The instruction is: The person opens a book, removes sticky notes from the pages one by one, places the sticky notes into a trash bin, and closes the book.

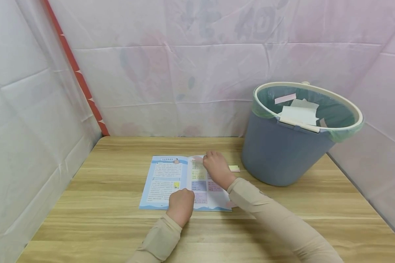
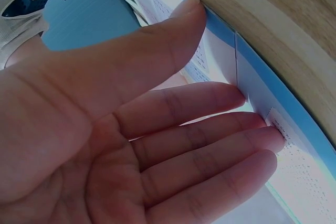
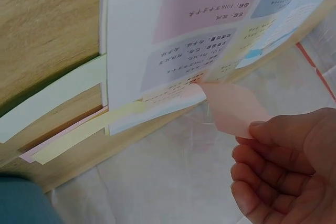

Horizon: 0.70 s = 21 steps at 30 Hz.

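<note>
An open booklet with printed pages and blue wavy borders lies flat on the wooden table. Between the thumb and fingers of my right hand, a pink sticky note is pinched, its other end still against the upper part of the right-hand page. My left hand rests at the lower edge by the spine, fingers extended with their tips on the paper in the left wrist view. A pale green sticky tab and a yellow sticky tab stick out from the page edge.
A large blue-grey bin with a green liner stands on the table to the right, leaning outward in the head view. White paper and a pink strip lie inside it. A white patterned cloth hangs behind the table.
</note>
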Each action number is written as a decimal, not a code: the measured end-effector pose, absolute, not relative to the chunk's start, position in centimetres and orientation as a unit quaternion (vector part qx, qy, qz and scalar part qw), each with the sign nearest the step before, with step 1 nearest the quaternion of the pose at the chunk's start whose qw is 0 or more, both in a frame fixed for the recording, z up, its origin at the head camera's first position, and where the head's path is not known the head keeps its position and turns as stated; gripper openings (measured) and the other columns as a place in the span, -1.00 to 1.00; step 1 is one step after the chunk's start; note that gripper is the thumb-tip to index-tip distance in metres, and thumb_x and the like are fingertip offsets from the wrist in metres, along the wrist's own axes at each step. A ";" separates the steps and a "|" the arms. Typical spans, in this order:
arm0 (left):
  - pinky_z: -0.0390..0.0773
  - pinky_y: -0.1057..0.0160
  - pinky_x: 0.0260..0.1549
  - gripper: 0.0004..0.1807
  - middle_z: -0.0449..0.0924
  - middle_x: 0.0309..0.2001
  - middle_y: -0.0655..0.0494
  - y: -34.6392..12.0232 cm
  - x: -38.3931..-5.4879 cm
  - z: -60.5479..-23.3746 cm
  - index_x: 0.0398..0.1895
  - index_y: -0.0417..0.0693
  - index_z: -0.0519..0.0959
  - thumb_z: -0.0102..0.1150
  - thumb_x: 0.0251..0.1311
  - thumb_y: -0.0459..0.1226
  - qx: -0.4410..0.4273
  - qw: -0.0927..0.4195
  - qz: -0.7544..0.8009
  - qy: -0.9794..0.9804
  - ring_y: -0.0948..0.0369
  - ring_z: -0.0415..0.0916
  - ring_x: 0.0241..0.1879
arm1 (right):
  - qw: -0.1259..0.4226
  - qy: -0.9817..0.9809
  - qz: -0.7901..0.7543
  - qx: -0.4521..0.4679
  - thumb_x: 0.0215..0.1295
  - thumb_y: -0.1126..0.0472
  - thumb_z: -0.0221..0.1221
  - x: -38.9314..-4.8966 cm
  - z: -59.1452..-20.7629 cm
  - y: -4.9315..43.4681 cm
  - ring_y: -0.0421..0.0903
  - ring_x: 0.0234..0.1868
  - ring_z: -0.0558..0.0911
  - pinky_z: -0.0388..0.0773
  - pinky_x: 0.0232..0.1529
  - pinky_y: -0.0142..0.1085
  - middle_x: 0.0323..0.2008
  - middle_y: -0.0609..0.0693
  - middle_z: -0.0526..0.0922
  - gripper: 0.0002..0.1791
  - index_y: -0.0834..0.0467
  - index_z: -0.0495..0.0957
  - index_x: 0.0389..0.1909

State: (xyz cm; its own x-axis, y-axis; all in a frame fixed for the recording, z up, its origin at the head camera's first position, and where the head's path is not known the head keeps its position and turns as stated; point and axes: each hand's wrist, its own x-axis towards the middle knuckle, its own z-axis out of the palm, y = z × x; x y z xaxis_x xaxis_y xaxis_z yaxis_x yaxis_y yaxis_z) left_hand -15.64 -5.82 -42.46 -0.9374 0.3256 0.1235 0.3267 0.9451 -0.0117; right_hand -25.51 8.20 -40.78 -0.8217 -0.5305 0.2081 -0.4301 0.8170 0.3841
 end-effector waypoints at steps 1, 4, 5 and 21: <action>0.57 0.25 -0.71 -0.84 0.57 -0.65 0.01 -5.8 -15.7 -42.5 -0.59 -0.18 0.63 0.31 0.10 -0.35 -0.165 0.061 -0.006 -0.984 0.18 0.56 -0.66 | 0.156 -0.941 -0.159 0.254 0.13 0.42 0.31 -25.5 -40.8 8.3 -0.03 -0.26 0.60 0.61 -0.21 -0.27 -0.33 0.13 0.61 -0.81 0.35 0.64 -0.21; 0.58 0.24 -0.71 -0.85 0.57 -0.65 0.01 -5.8 -15.7 -42.5 -0.58 -0.18 0.63 0.31 0.11 -0.35 -0.162 0.055 -0.009 -0.985 0.17 0.57 -0.66 | 0.164 -0.943 -0.146 0.251 0.13 0.44 0.30 -25.6 -40.7 8.5 -0.02 -0.28 0.60 0.61 -0.23 -0.25 -0.35 0.13 0.60 -0.82 0.36 0.64 -0.23; 0.58 0.24 -0.71 -0.85 0.57 -0.65 0.01 -5.8 -15.7 -42.5 -0.58 -0.18 0.63 0.31 0.11 -0.35 -0.162 0.053 -0.010 -0.985 0.17 0.57 -0.66 | 0.166 -0.943 -0.143 0.250 0.12 0.45 0.30 -25.6 -40.7 8.6 -0.02 -0.28 0.59 0.61 -0.22 -0.24 -0.36 0.13 0.60 -0.83 0.36 0.64 -0.23; 0.58 0.24 -0.70 -0.85 0.57 -0.65 0.01 -5.8 -15.6 -42.3 -0.58 -0.20 0.64 0.30 0.11 -0.36 -0.157 0.052 -0.014 -0.986 0.17 0.56 -0.66 | 0.205 -0.940 -0.137 0.234 0.07 0.48 0.30 -26.0 -40.2 9.8 -0.03 -0.36 0.58 0.60 -0.30 -0.27 -0.43 0.12 0.58 -0.85 0.38 0.63 -0.29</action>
State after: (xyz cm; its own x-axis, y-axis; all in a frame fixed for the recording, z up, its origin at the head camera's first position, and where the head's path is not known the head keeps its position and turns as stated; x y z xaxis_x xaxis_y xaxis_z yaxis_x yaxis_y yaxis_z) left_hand -15.61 -5.81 -42.31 -0.9456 0.3075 0.1065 0.3104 0.9505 0.0122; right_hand -25.96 9.77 -40.19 -0.8058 -0.4969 0.3221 -0.3840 0.8526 0.3545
